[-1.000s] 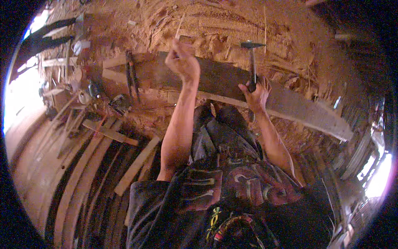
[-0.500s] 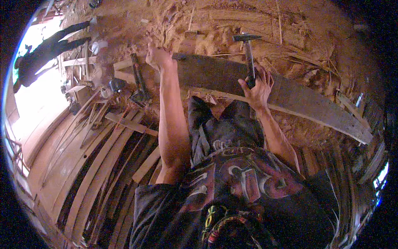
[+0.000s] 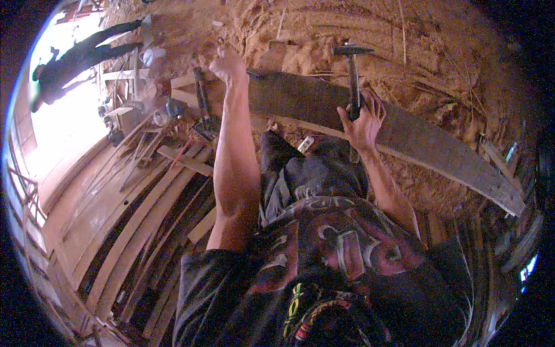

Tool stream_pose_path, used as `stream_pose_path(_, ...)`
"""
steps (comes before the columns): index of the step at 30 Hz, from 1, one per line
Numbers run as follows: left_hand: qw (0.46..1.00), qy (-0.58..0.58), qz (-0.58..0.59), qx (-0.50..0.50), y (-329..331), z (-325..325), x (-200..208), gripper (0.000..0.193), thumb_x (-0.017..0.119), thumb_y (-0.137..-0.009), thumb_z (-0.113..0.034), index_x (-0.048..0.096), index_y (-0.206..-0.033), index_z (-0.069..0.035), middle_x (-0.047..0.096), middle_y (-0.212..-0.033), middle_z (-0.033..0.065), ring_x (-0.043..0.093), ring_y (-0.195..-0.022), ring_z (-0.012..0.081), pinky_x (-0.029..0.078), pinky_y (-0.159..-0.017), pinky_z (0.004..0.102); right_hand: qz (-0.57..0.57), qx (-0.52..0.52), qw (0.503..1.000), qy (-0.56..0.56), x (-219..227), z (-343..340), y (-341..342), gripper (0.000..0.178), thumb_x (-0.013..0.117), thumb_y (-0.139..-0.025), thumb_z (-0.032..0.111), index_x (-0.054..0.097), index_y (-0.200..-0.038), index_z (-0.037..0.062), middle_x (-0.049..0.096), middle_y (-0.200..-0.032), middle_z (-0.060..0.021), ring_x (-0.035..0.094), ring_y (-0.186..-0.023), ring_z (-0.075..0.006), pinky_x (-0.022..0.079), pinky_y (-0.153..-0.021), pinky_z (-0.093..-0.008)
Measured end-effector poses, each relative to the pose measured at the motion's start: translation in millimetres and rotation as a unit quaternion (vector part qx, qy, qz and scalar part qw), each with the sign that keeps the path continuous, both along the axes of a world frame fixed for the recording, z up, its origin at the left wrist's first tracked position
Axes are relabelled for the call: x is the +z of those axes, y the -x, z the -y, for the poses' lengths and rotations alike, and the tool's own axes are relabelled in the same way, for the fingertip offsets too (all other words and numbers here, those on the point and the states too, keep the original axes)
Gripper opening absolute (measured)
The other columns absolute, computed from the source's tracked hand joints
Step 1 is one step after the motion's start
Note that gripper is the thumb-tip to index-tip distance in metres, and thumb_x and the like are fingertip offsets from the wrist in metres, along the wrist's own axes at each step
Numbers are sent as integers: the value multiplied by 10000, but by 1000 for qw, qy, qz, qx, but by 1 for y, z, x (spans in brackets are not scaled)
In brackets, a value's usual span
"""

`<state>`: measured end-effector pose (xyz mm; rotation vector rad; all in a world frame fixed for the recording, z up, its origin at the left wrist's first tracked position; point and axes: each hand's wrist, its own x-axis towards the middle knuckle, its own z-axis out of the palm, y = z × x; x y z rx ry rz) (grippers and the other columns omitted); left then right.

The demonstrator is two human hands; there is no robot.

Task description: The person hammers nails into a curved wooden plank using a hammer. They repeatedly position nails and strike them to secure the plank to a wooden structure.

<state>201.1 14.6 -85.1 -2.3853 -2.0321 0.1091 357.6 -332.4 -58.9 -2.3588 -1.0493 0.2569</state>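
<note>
My right hand (image 3: 366,120) has a hammer (image 3: 354,78) by the lower handle, its dark head pointing away from me. The handle runs between thumb and fingers, which are partly spread. Under this hand lies a long, wide grey-brown plank (image 3: 306,98), stretching across in front of my knees and off to the right. Past the plank's near-left end is my left hand (image 3: 230,65), fingers curled closed; what they hold, if anything, is hidden. A small pale object (image 3: 306,144) shows between my thighs; its kind is unclear.
Sawdust-covered ground (image 3: 324,29) spreads beyond the plank. Long boards (image 3: 124,237) are laid side by side at lower left. A dark clamp-like tool (image 3: 202,104) lies left of my left forearm. Another person (image 3: 87,58) stands at the bright opening, far left.
The view has shifted slightly, so the surroundings sit further right. My left hand has moved a little farther away. The pale object between my thighs has come into clearer sight. The hammer stays in my right hand.
</note>
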Motion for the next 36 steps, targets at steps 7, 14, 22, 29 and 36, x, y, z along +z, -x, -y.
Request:
stream_pose_path(7, 925, 46, 330, 184, -2, 1, 3, 365, 494, -948, -396, 690, -999, -92, 701, -929, 77, 684, -843, 216, 547, -608, 391, 25, 6, 999, -37, -11, 1, 4, 391, 716, -793, 439, 640, -957, 92, 562, -1232, -129, 485, -1173, -359, 298, -1044, -518)
stream_pose_path(14, 899, 115, 398, 141, -3, -15, -5, 362, 515, -939, -290, 658, -893, 39, 675, -806, 133, 636, -674, 232, 464, -510, 408, 33, -1, 999, -14, -12, -1, -3, 495, 732, -763, 484, 658, -1043, 83, 570, -1213, -115, 480, -1180, -361, 302, -1036, -516)
stream_pose_path(22, 932, 117, 335, 70, -73, -5, -3, 509, 600, -897, -441, 667, -915, 63, 699, -895, 216, 684, -865, 342, 534, -685, 439, 23, -22, 998, 48, -12, -3, -7, 439, 732, -758, 496, 659, -928, 98, 541, -1254, -101, 467, -1196, -353, 286, -1044, -504)
stream_pose_path(29, 850, 238, 466, -64, -46, 18, -7, 445, 491, -976, -419, 616, -1018, 6, 686, -853, 209, 687, -824, 366, 525, -679, 467, -45, -7, 994, 101, -9, -2, -14, 656, 643, -777, 651, 664, -1091, 76, 488, -1385, -225, 406, -1317, -398, 219, -1112, -553)
stream_pose_path(36, 913, 89, 176, -358, 6, -44, 27, 433, 519, -962, -403, 590, -1049, 16, 672, -942, 251, 651, -903, 452, 520, -750, 514, -86, -28, 987, 134, -25, 10, -9, 680, 686, -759, 606, 602, -1192, 89, 484, -1400, -180, 399, -1318, -389, 245, -1099, -541)
